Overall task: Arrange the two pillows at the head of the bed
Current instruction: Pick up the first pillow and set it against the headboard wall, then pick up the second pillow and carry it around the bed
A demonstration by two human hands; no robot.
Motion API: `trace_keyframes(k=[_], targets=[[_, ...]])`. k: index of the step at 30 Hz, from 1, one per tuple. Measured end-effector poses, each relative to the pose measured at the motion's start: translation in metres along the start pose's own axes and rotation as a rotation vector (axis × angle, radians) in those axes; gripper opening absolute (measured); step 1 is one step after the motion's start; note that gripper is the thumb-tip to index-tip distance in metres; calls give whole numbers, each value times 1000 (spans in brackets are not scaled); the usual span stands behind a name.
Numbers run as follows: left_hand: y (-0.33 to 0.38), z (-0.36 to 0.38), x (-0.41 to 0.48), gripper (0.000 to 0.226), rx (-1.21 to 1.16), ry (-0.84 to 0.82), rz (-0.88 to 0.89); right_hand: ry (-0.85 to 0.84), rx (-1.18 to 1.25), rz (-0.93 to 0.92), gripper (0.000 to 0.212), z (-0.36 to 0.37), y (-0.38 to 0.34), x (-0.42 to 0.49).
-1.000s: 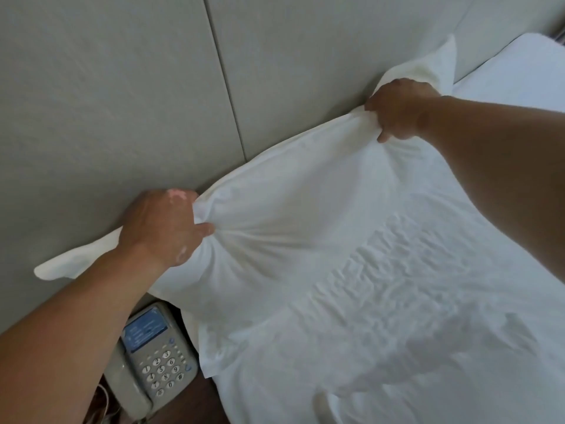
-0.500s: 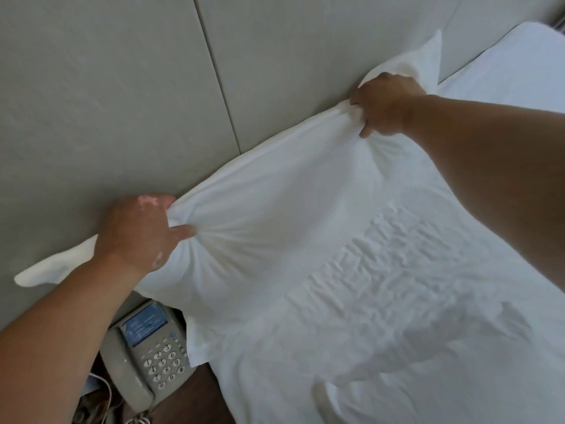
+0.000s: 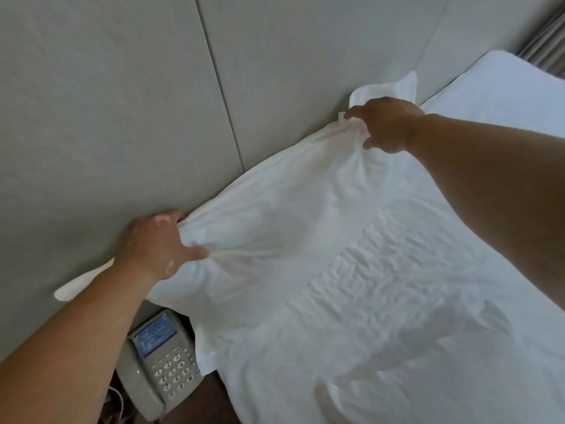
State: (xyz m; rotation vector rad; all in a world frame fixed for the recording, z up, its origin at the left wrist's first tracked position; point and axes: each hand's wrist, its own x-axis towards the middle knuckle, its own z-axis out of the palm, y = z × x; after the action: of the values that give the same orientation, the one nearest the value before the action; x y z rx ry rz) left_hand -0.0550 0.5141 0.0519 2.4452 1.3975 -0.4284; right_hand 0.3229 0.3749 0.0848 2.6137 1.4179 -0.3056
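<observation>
Filling most of the view, bed point(image 3: 397, 316) in wrinkled white sheet, head edge against grey padded headboard point(image 3: 122, 102). White pillow point(image 3: 275, 215) lies along that edge, at the near corner. Left hand point(image 3: 156, 243) clenched on its near end; right hand point(image 3: 386, 123) bunching the far end. Telephone point(image 3: 162, 359) beside the bed corner.

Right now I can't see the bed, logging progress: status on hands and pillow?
Left hand and right hand both gripping the pillow by its top corners. Pillow against headboard. Only one pillow visible. Nothing in the way.
</observation>
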Motion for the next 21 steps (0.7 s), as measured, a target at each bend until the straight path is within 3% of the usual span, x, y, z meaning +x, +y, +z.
trace_keyframes(k=[4, 10, 16, 21], targets=[[8, 0, -36, 97, -108, 50, 41, -16, 132, -6, 73, -9, 2, -59], [35, 17, -93, 84, -275, 144, 213, -115, 407, 79, 72, 23, 9, -177], [76, 87, -146, 77, -512, -265, 284, -137, 793, 417, 70, 101, 17, -326], [120, 165, -205, 72, -485, -617, 420, -56, 1098, 770, 52, 171, 7, -456]])
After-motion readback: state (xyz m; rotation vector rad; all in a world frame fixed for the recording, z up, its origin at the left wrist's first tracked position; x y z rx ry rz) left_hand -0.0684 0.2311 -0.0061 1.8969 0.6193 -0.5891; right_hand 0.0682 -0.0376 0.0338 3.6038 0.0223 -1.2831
